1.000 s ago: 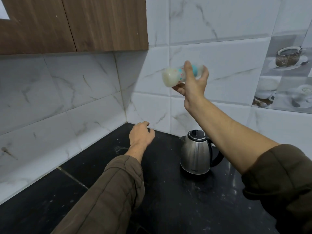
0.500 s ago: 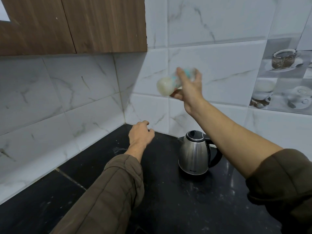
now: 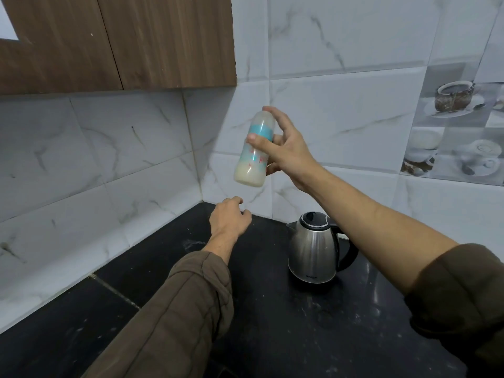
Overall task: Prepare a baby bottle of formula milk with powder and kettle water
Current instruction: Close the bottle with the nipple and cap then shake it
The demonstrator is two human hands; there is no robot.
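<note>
Mixing judged to be the step in hand: baby bottle (image 3: 255, 154) is held up by R hand (image 3: 286, 151), clear of the counter (image 3: 272, 323), in front of the wall tiles (image 3: 341, 110), approx. upright w/ slight tilt, capped end up. Thumb (image 3: 255, 139) is pinched on the teal collar and index finger (image 3: 275, 113) laid over the cap top, prob. to keep it seated; other fingers are curled behind the body. Milky liquid is seen at the base, so powder + water are taken as already in.

L hand (image 3: 229, 218) hovers low nr the corner, fingers loosely curled, nothing held; contact w/ counter can't be told.

Kettle (image 3: 313, 249), lid closed, is stood on the counter below the R forearm, apart from both hands.

Counter is black, glossy, faintly dusted. Walls are clad in white marble-look tile; cup-print tiles (image 3: 458, 126) at R, wood cabinet (image 3: 136, 42) upper L.
</note>
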